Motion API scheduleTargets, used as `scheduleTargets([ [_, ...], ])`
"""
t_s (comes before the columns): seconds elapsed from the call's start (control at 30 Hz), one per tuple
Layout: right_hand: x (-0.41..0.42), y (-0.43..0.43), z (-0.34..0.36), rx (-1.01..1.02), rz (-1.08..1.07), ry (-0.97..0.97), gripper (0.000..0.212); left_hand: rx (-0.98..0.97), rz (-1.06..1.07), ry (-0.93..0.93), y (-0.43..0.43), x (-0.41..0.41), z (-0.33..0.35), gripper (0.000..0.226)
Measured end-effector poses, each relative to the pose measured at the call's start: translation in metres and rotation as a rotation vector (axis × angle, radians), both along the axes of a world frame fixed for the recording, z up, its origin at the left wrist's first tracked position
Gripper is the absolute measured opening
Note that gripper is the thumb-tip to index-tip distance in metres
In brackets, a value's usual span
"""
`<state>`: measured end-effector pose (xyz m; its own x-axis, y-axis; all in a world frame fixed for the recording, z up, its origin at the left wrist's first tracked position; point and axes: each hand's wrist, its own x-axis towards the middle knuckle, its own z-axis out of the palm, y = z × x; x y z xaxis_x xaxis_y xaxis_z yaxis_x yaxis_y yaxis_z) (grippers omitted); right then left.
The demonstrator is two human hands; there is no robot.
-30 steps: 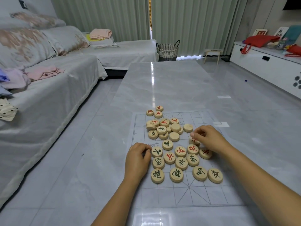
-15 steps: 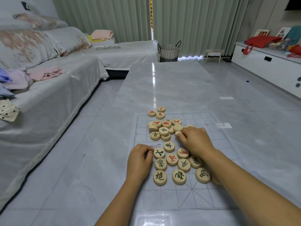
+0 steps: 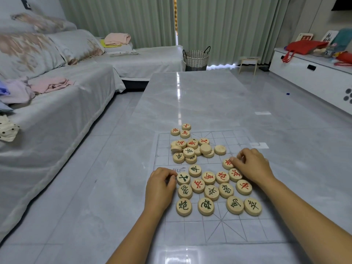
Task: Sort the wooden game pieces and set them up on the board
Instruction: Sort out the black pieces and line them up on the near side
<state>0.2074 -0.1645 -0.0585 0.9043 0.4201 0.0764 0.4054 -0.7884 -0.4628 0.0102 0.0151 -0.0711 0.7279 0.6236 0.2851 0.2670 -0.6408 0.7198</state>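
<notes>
Back out to the right swings the right hand (image 3: 251,165), off the middle of the spread it covered half a second ago, and the near cluster of pieces (image 3: 211,192) is in full sight again on the board (image 3: 190,233). Its fingers are curled with the tips against a red-marked piece (image 3: 227,163) at the cluster's far right corner; whether they pinch it or merely touch it cannot be told. Over on the other side the left hand (image 3: 161,185) has hardly budged, fingers tucked under beside a green-marked piece (image 3: 183,178), and anything inside that curl is hidden. Red and green faces lie mixed in the near cluster, flat and face up. Farther up the board the heap (image 3: 190,149) is jumbled, some pieces blank side up, some overlapping, three at the far edge. Judging by that, sorting is barely under way: colours are unseparated, and the heap wants turning over next
</notes>
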Motion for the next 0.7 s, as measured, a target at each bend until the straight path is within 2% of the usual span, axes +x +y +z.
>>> scheduleTargets([
  [0.13, 0.002, 0.016, 0.003, 0.102, 0.059, -0.016, 0.037, -0.011, 0.001, 0.0, 0.0, 0.0, 0.0, 0.014],
  [0.27, 0.003, 0.042, 0.009, -0.042, 0.102, 0.018, 0.047, -0.014, 0.001, 0.0, 0.001, 0.0, 0.0, 0.014],
  [0.37, 0.007, 0.051, 0.011, -0.08, 0.062, 0.072, 0.039, -0.016, -0.006, 0.0, 0.001, 0.0, 0.0, 0.014],
  [0.47, 0.008, 0.048, 0.014, 0.107, 0.078, 0.094, 0.023, -0.02, -0.007, -0.003, 0.001, 0.0, 0.0, 0.014],
  [0.53, 0.002, 0.043, 0.017, 0.119, 0.176, 0.037, 0.017, -0.024, -0.005, -0.003, 0.002, 0.001, 0.0, 0.015],
  [0.6, -0.009, 0.036, 0.02, 0.04, 0.315, -0.017, 0.015, -0.024, -0.005, -0.003, 0.002, 0.001, 0.0, 0.015],
  [0.7, -0.02, 0.026, 0.018, 0.004, 0.461, 0.035, 0.017, -0.022, 0.0, -0.007, 0.002, 0.001, 0.0, 0.014],
])
